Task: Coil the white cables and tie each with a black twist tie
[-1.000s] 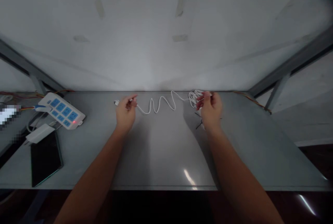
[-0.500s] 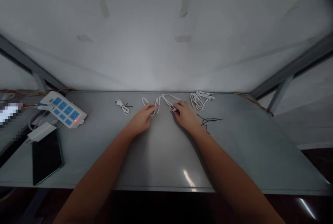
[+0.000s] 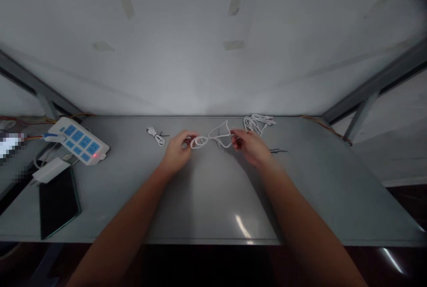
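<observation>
A loosely looped white cable (image 3: 199, 142) stretches between my two hands over the grey table. My left hand (image 3: 179, 148) pinches its coiled end between thumb and fingers. On the other side, my right hand (image 3: 251, 145) is closed on the cable's far part; the tip it grips is hidden by the fingers. To the left lies a small bundled white cable (image 3: 156, 136) with a black tie round it. Behind my right hand rest more coiled white cables (image 3: 258, 121). Black twist ties (image 3: 278, 150) show partly past my right wrist.
A white power strip (image 3: 80, 140) with blue sockets and a lit red light sits at the left. In front of it are a white charger (image 3: 51, 170) and a black tablet (image 3: 59, 205). The wall (image 3: 187, 47) rises behind the table (image 3: 213, 198).
Both hands have raised the white cable slightly. My right hand moved right, drawing its loops out between the hands, and now covers part of the black ties.
</observation>
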The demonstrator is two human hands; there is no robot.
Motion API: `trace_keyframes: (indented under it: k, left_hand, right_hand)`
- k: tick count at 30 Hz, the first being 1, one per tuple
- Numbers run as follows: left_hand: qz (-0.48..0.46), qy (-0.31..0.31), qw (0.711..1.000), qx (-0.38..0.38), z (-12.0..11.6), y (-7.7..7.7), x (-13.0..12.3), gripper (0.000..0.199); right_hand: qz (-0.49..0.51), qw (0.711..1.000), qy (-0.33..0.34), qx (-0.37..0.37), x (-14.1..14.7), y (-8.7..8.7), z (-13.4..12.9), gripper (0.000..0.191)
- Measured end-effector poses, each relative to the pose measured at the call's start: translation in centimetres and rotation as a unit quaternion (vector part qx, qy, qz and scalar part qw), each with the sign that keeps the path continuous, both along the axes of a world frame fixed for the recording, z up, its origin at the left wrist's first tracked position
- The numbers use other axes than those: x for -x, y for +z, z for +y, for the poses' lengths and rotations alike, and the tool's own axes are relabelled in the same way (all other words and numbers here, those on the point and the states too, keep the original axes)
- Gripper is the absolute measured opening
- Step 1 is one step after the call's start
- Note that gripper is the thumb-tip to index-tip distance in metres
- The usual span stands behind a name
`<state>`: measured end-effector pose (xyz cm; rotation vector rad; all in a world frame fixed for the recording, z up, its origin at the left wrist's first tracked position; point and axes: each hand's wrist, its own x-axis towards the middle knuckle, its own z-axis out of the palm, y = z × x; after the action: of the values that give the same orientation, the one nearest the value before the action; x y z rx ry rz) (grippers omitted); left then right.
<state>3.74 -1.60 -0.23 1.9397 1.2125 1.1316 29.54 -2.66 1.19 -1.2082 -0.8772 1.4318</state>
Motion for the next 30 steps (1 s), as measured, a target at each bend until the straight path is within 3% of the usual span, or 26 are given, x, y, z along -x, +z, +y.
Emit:
trace_keyframes:
  k: [5,9,11,15,20,26,30]
  left_hand:
    - [-0.103,0.152,0.982,0.047,2.3,-0.8,3.2,0.021]
    - [-0.146,0.277,0.95,-0.014,3.3,-0.4,6.0,0.015]
    - [-0.173,0.294,0.939,-0.043,3.2,0.2,6.6,0.017]
    - [-0.2,0.263,0.944,-0.009,2.7,1.2,5.9,0.026]
    - [-0.174,0.268,0.947,-0.005,2.8,0.8,5.3,0.033]
    - [-0.194,0.321,0.925,-0.054,3.4,0.3,6.1,0.031]
    - [-0.144,0.284,0.947,-0.054,2.4,0.7,4.9,0.032]
  right_hand:
    - [-0.055,0.978,-0.2,-0.013,-2.3,-0.7,1.3,0.018]
    - [-0.112,0.939,-0.32,-0.054,-4.7,-0.6,1.5,0.019]
    - [-0.131,0.924,-0.349,-0.085,-5.8,-0.4,1.4,0.021]
    - [-0.163,0.923,-0.323,-0.132,-6.7,-0.4,1.3,0.026]
    - [-0.205,0.919,-0.296,-0.162,-6.6,-1.4,1.7,0.03]
    - [-0.295,0.873,-0.352,-0.163,-8.1,-1.6,1.4,0.038]
    - [-0.339,0.865,-0.317,-0.192,-7.8,-0.9,1.2,0.034]
